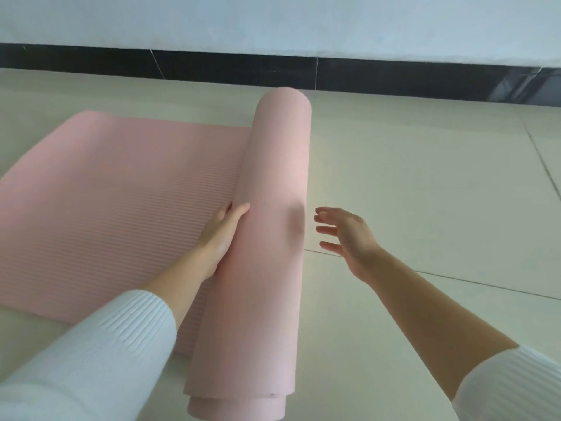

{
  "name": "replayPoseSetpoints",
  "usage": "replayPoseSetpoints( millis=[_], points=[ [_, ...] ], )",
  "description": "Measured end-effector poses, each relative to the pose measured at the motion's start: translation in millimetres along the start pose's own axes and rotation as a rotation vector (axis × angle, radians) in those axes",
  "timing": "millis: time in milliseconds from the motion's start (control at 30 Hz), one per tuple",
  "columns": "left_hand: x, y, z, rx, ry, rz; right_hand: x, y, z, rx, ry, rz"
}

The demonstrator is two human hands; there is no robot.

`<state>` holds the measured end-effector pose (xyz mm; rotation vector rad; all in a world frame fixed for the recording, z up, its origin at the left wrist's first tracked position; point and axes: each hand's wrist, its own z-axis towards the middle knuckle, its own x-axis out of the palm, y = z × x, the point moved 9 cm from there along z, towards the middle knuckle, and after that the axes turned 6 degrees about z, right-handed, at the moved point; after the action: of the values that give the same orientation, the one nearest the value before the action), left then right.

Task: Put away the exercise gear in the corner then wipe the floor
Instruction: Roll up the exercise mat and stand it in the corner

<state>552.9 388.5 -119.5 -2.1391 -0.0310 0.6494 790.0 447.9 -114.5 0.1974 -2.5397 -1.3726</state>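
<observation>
A pink exercise mat (115, 192) lies on the pale tiled floor, partly rolled. Its rolled part (273, 165) forms a thick tube running from near me toward the wall, and the flat ribbed part spreads out to the left. My left hand (220, 235) rests flat against the left side of the roll, fingers straight, where the roll meets the flat part. My right hand (346, 238) hovers just right of the roll with fingers spread, apart from the mat. Its shadow falls on the roll.
The floor (425, 183) is pale tile with thin dark seams. A black skirting strip (243, 71) runs along the base of a white wall (273, 22) behind the mat. Bare floor lies to the right of the roll.
</observation>
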Motion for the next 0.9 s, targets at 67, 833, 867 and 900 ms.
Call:
replayPoseSetpoints(
  millis=[67, 833, 867, 900],
  points=[
    [-3.4, 16.0, 0.0, -0.100, 0.064, -0.011, 9.9, -17.7, 3.0, 0.080, 0.021, -0.154],
    [256.6, -90.0, -101.6, 0.049, 0.663, -0.113, -240.1, -1.3, -67.2, 0.149, -0.244, -0.046],
    [271.6, -93.3, -108.5, 0.053, 0.693, -0.117, -255.7, -0.6, -73.1, 0.152, -0.257, -0.048],
    [285.0, -96.6, -115.2, 0.055, 0.716, -0.121, -269.7, 0.1, -78.3, 0.154, -0.267, -0.051]
  ],
)
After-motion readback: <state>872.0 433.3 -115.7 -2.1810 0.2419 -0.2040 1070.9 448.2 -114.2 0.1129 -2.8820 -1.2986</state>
